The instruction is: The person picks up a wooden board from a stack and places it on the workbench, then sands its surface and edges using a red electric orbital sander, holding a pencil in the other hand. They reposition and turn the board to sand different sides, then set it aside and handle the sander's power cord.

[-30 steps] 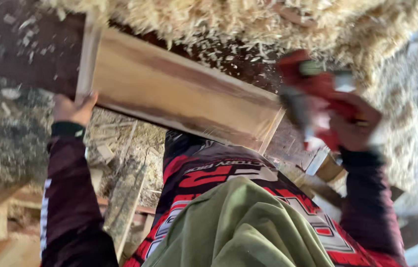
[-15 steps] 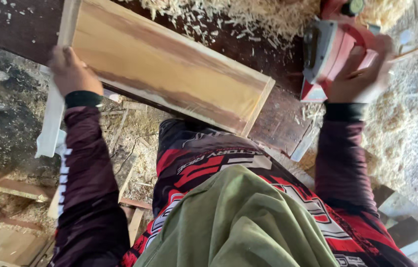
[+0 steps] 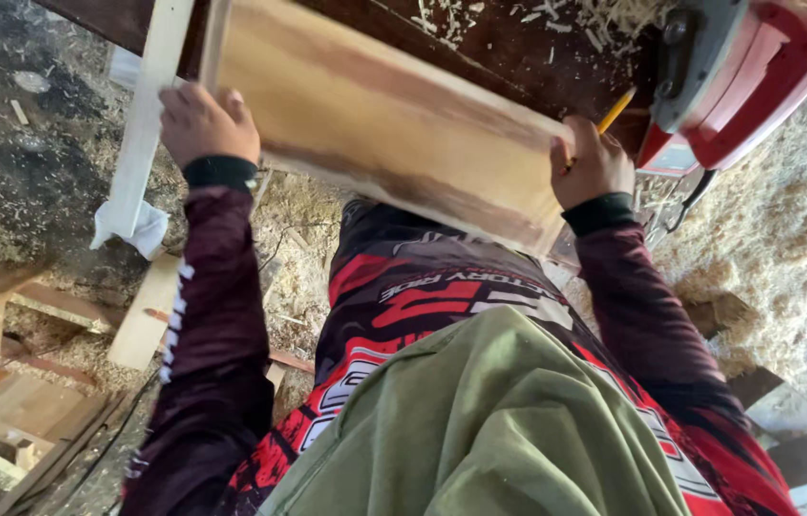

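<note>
Nearest, both sleeves reached up to a board lying across a dark bench, which the left hand gripped at its near left edge, fingers curled over and clamped on the wood. Half a second before, the right hand had held the red saw; now it had let go and closed round a yellow pencil, pressing the board's right end, so cutting had seemingly given way to marking. Beyond, the saw sat on the bench among shavings, just right of the board.
</note>
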The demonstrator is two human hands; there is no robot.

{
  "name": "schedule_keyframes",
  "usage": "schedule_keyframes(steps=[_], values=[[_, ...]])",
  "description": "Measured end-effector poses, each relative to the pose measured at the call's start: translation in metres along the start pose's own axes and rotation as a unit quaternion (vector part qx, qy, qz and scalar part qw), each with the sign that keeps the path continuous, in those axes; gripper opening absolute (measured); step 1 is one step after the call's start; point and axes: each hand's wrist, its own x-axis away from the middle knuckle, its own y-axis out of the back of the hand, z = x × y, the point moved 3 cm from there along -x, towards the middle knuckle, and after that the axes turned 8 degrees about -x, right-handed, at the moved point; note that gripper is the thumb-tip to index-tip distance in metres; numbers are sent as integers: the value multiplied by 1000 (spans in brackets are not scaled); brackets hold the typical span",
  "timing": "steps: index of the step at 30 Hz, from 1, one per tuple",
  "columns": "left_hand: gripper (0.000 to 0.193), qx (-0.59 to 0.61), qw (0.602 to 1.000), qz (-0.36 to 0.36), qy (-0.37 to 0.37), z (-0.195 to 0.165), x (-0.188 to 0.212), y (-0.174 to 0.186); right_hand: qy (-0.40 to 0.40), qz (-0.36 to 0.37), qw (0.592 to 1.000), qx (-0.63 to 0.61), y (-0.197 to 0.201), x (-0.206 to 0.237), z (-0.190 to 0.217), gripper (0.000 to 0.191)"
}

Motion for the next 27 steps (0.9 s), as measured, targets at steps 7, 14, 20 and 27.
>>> schedule_keyframes(steps=[7, 14, 20, 27], values=[[68, 265, 962, 30, 56, 18, 11, -11, -16, -13, 1000, -9, 11, 8, 20, 12], [57, 523, 839, -20, 149, 53, -12, 10, 96, -67, 993, 18, 116, 50, 87, 25], [54, 923, 363, -104, -77, 55, -40, 12, 13, -88, 989, -121, 130, 120, 98, 25], [53, 866, 423, -187, -189, -16, -75, 14, -88, -136, 964, -209, 115, 144, 78, 23]])
